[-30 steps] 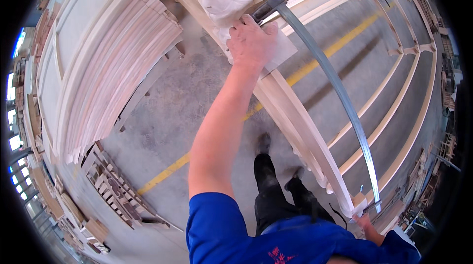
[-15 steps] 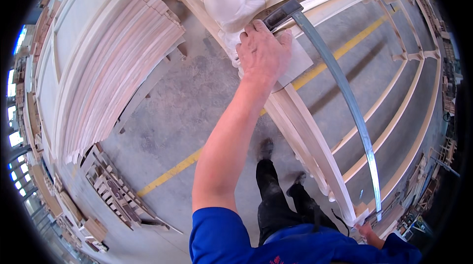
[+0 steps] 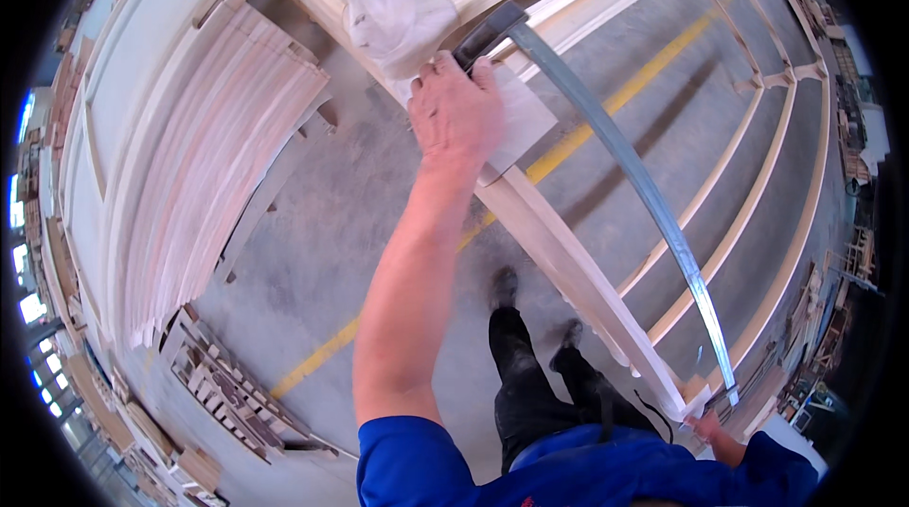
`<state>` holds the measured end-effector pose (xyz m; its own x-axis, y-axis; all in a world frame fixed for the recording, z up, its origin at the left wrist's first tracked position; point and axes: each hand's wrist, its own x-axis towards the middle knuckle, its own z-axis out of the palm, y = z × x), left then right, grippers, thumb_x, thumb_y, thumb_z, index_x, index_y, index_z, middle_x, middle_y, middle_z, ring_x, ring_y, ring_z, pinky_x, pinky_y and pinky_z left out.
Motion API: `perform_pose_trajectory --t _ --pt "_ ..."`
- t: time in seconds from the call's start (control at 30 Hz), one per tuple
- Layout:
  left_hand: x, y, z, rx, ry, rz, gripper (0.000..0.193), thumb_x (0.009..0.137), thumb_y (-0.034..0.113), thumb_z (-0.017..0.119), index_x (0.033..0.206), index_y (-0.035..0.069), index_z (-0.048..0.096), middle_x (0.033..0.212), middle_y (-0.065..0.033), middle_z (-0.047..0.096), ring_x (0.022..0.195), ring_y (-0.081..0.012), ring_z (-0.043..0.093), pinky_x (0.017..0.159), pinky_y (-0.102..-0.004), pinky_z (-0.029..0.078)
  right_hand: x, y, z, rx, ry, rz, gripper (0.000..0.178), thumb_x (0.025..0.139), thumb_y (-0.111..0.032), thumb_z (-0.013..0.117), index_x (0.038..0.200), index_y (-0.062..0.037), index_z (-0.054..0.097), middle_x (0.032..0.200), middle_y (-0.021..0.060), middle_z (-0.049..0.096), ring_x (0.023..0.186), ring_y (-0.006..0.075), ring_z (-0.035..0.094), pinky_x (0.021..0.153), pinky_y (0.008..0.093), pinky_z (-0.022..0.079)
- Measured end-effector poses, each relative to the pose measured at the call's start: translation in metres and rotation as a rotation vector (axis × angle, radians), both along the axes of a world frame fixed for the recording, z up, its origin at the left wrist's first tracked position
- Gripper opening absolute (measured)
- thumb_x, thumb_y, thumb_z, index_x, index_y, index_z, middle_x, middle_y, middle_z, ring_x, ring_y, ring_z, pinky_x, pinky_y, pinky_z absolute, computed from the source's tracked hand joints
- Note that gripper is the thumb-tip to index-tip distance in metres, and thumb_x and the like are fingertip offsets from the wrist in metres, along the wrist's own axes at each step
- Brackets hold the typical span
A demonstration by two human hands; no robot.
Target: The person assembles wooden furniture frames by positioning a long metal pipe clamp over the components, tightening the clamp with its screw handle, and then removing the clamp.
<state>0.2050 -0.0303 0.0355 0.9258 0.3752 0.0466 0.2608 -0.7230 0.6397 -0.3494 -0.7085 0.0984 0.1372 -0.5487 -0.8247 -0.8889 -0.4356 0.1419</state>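
Left hand (image 3: pixel 454 114) presses flat, fingers spread, on sanding paper (image 3: pixel 516 119); right hand (image 3: pixel 705 426) mostly hidden, grip unclear.

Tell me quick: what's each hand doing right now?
Left hand: laid palm-down on a pale sanding sheet on the wooden frame rail.
Right hand: mostly hidden at the long metal bar's lower end; grip cannot be told.

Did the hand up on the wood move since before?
Yes. The left hand slid farther along the pale wooden rail, closer to the white plastic wrap at its far end.
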Motion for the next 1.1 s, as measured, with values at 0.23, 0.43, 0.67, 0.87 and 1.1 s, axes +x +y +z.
perform_pose_trajectory --t 0.23,0.43,0.67,0.87,1.1 --pt "0.005 0.004 -0.002 0.046 0.067 -0.012 0.05 0.101 0.041 0.05 0.119 -0.005 0.06 0.123 -0.0282 0.062 0.117 -0.0449 0.059 0.102 -0.0506 0.045 -0.013 0.02 -0.004 -0.035 -0.255 -0.065 0.077 0.071 -0.014 0.093 0.128 0.0118 0.049 0.12 0.0219 0.067 0.109 0.0287 0.066 0.094 0.0411 0.056" --pt "0.02 -0.005 -0.003 0.099 0.124 -0.062 0.056 0.104 0.043 0.044 0.125 -0.007 0.058 0.128 -0.0319 0.061 0.123 -0.0469 0.057 0.104 -0.054 0.044 -0.03 0.024 -0.011 0.072 -0.473 -0.002 0.103 0.062 -0.015 0.095 0.145 0.0 0.036 0.137 0.0146 0.059 0.124 0.0281 0.059 0.109 0.0436 0.048" --pt "0.053 0.101 -0.095 0.213 0.054 -0.169 0.058 0.108 0.045 0.041 0.133 -0.004 0.059 0.128 -0.0299 0.063 0.119 -0.0456 0.059 0.103 -0.0503 0.046 0.005 0.047 0.001 -0.04 -0.472 -0.048 0.12 0.06 -0.035 0.096 0.148 0.0079 0.028 0.144 0.0231 0.048 0.138 0.0317 0.046 0.118 0.0422 0.036" --pt "0.055 0.06 -0.06 0.172 0.082 -0.147 0.065 0.107 0.049 0.04 0.139 -0.006 0.055 0.136 -0.0326 0.058 0.124 -0.0459 0.056 0.107 -0.0483 0.043 -0.013 0.055 0.005 -0.125 -0.474 -0.027 0.128 0.062 -0.043 0.094 0.151 0.0115 0.02 0.143 0.031 0.045 0.139 0.0407 0.043 0.119 0.0434 0.034" --pt "0.055 0.066 -0.055 0.172 0.168 -0.057 0.057 0.107 0.043 0.043 0.136 -0.004 0.058 0.132 -0.0291 0.061 0.119 -0.0436 0.06 0.1 -0.0483 0.049 0.026 0.102 0.047 -0.497 -0.414 0.205 0.118 0.063 -0.034 0.093 0.152 0.0058 0.025 0.147 0.0278 0.041 0.141 0.0436 0.036 0.119 0.0466 0.031"
